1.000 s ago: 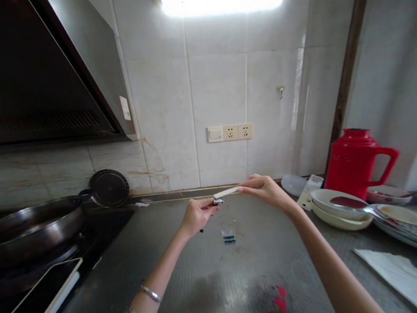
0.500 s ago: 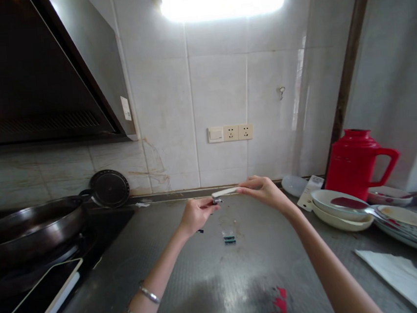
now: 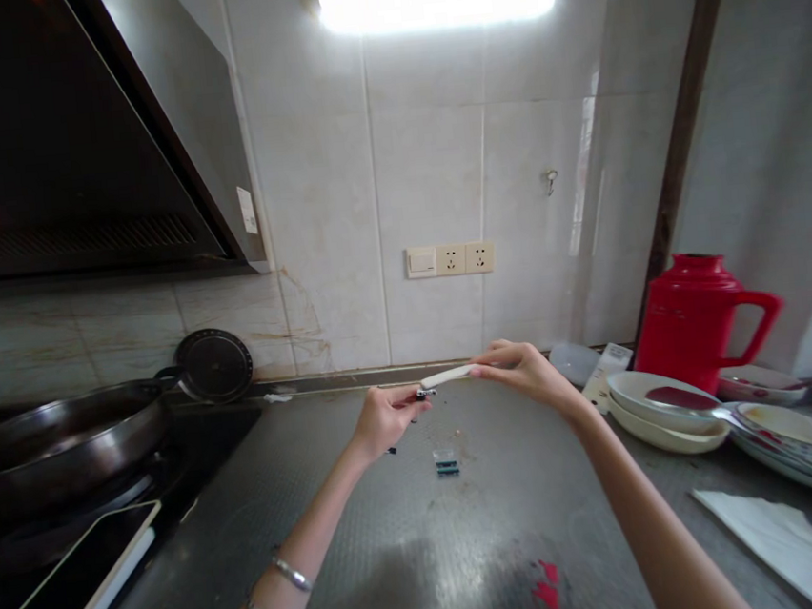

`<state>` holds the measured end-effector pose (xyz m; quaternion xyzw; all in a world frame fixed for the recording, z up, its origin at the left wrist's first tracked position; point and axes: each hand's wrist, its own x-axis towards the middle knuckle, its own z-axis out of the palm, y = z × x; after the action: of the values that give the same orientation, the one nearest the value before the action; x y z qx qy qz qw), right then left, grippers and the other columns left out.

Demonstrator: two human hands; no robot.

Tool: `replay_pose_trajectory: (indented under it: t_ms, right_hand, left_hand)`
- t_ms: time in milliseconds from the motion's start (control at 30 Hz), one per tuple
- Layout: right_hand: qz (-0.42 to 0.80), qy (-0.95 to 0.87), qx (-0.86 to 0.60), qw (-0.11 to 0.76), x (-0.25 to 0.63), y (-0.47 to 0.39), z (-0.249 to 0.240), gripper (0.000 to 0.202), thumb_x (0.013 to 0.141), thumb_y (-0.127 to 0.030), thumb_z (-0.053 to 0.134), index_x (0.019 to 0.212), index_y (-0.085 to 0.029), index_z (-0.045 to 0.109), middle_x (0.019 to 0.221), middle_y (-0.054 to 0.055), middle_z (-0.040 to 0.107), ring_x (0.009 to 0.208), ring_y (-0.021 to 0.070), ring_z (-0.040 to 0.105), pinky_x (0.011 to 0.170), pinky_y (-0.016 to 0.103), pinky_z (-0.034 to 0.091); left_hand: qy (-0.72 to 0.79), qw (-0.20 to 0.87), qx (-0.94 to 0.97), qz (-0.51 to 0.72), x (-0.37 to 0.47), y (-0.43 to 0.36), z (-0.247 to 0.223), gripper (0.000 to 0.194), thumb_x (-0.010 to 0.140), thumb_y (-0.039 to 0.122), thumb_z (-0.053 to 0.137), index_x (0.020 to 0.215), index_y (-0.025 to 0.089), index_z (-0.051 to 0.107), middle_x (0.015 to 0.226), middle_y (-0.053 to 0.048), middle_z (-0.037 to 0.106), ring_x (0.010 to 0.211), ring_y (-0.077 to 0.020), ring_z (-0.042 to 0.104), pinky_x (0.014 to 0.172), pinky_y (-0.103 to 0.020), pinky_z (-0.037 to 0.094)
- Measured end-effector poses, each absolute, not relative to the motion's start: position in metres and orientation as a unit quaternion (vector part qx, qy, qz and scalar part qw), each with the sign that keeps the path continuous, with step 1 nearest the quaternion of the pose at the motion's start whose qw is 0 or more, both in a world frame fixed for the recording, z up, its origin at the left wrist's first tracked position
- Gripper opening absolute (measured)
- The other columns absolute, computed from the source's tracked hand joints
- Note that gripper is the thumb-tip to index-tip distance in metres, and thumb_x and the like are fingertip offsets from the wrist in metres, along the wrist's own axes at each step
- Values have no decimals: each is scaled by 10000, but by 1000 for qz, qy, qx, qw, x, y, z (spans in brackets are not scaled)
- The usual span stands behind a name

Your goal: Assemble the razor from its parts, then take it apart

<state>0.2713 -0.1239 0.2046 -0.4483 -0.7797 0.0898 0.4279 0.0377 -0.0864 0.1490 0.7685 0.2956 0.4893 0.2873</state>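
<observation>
Above the back of the grey counter, my right hand (image 3: 519,367) pinches one end of a slim white stick-shaped object (image 3: 446,376). Its other end meets the fingertips of my left hand (image 3: 383,419), which are closed around a small silver-and-black piece (image 3: 426,393). What kind of object this is, and whether the two pieces are joined, I cannot tell. Below my hands, two small teal-and-dark cylinders (image 3: 448,468) lie side by side on the counter, with clear plastic beside them. A tiny black piece (image 3: 391,450) rests under my left hand.
To the left are a steel pan (image 3: 66,433) on the black hob and a white-edged phone-like slab (image 3: 82,604). Stacked dishes (image 3: 669,432), a red thermos jug (image 3: 695,324) and a white cloth (image 3: 794,535) are on the right. A red patch (image 3: 540,608) marks the front.
The white object and my right hand have shifted slightly to the right, and the view has moved a little. Both hands keep their hold.
</observation>
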Motion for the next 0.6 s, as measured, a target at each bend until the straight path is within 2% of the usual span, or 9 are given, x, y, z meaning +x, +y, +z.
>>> replay_pose_trajectory:
  t_ms: [400, 600]
  right_hand:
    - [114, -788, -431, 425, 274, -125, 206, 348, 712, -491, 589, 828, -193, 728, 782, 45, 656, 748, 181, 576, 665, 250, 408]
    - [90, -759, -456, 456, 274, -120, 203, 392, 718, -508, 572, 842, -170, 726, 771, 57, 652, 735, 179, 569, 663, 256, 407]
  left_hand:
    - [294, 299, 763, 491, 39, -94, 156, 176, 668, 244, 656, 779, 121, 716, 772, -50, 711, 696, -166, 644, 676, -229, 508]
    - [289, 311, 755, 499, 39, -95, 157, 185, 656, 234, 665, 793, 119, 713, 794, -56, 711, 718, -173, 648, 691, -240, 513]
